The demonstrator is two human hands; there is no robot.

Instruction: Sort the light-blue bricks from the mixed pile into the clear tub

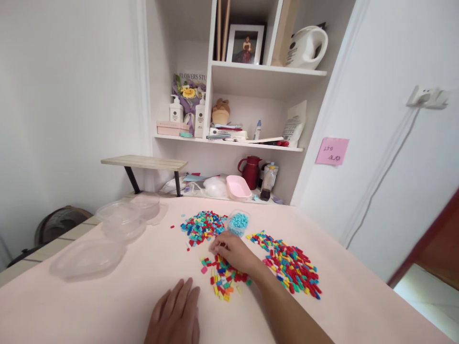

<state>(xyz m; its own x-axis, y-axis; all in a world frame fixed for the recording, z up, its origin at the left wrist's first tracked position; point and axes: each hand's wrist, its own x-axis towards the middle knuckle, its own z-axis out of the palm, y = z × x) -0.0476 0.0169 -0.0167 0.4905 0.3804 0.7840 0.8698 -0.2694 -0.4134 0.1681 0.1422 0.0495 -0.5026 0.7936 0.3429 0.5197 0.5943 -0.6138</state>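
As the right hand is held low over the near pile of pieces in the head view, some could be scattered by the wrist; its fingers are curled, and any pinch cannot be told. The clear tub just beyond could be tipped if knocked. The left hand is laid flat, fingers close together.

We see in the white shelving a framed photo and, lower down, one dark red jug
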